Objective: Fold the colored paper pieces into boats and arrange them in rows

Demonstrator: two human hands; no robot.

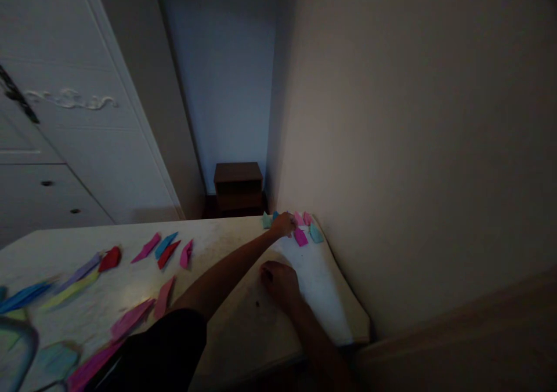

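Observation:
My left hand (284, 224) reaches to the far right end of the white surface (235, 299), among small folded coloured pieces, paper or cloth. Its fingers are curled in; what they hold, if anything, is hidden. Beside its fingertips lie a magenta piece (300, 236) and a pink piece (299, 218). A mint piece (267, 220) and a partly covered blue piece (275, 214) are on its other side; a pale teal piece (316, 233) lies near the wall edge. Closer to me, my right hand (281, 283) rests loosely closed, with nothing visible in it.
More folded pieces spread over the left side, including a red one (109, 258), a blue one (26, 296) and a pink one (133, 318). A wall (391, 148) borders the right. Beyond stand a brown cabinet (238, 173) and a white wardrobe (87, 166).

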